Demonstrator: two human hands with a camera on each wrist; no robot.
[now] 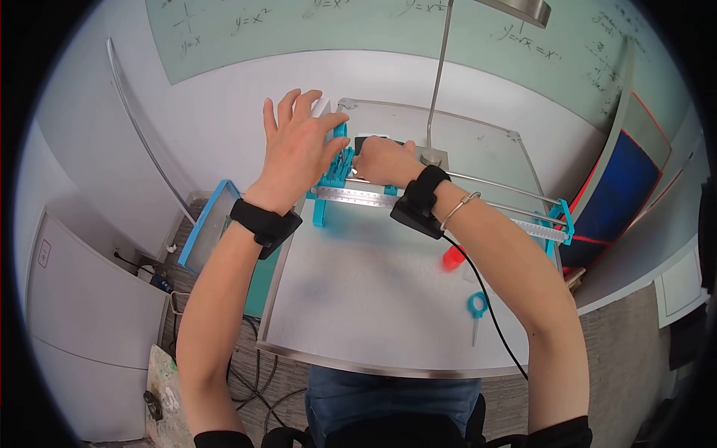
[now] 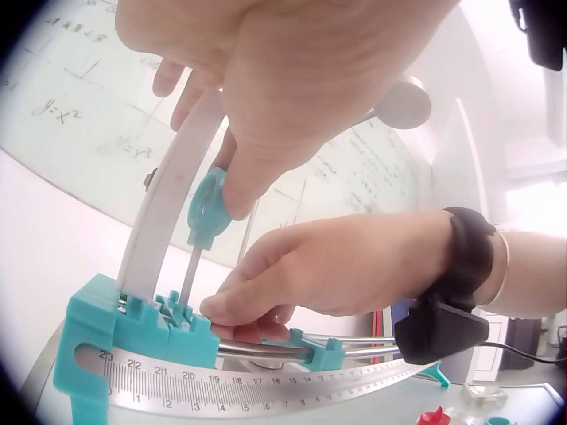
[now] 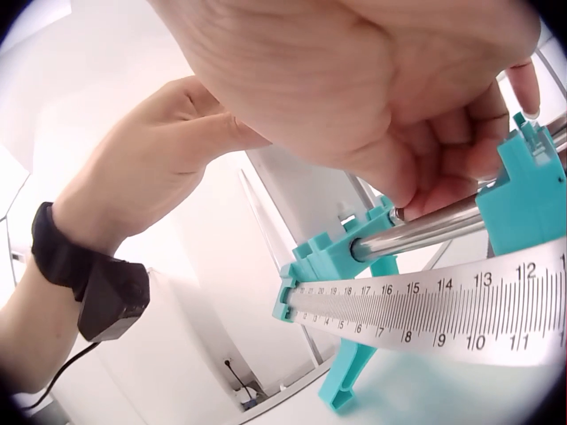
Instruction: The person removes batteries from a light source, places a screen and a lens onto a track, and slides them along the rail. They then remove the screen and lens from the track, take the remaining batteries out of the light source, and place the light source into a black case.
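Observation:
My left hand pinches the teal ring handle of a screwdriver between thumb and finger. Its thin metal shaft points down into the teal end bracket of a frame with metal rods. Beside the shaft, a white bar rises from that bracket. My right hand has its fingers curled at the bracket's inner side, by the rod ends, and grips there; the palm hides part of this grip. A steel ruler runs along the frame's front, past a teal slider.
A second ring-handled screwdriver and a red piece lie on the white table. The frame's far bracket is at the right. A lamp pole stands behind my right hand. A cable hangs from my right wrist.

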